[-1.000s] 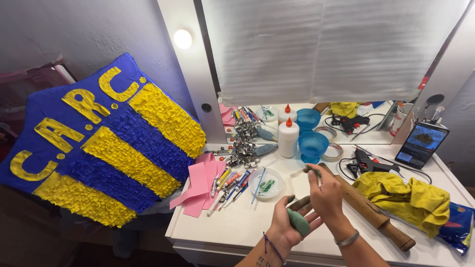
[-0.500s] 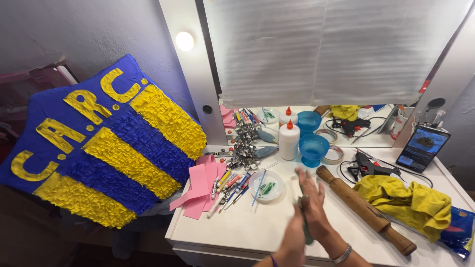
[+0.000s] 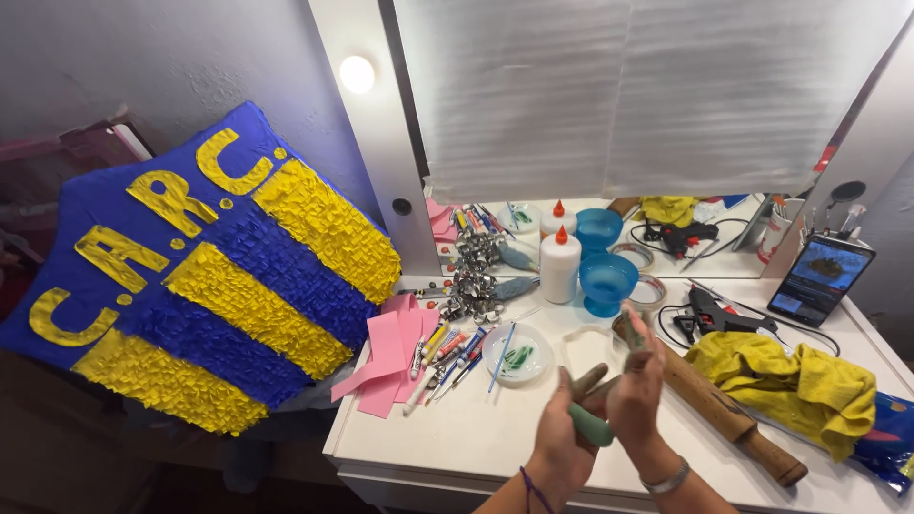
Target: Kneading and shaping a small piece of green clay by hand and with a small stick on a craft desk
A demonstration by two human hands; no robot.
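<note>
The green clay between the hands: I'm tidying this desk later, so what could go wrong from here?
1. The left hand and right hand press the green clay above the table edge; a dropped piece could fall to the floor.
2. The rolling pin lies close beside the right hand, and a nudge might roll it.
3. Stained fingers could mark the yellow cloth.

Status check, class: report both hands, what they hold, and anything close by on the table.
Left hand and right hand pressed together around a grey-green clay roll. Above the white table. Wooden rolling pin just right, small white dish ahead-left.
</note>
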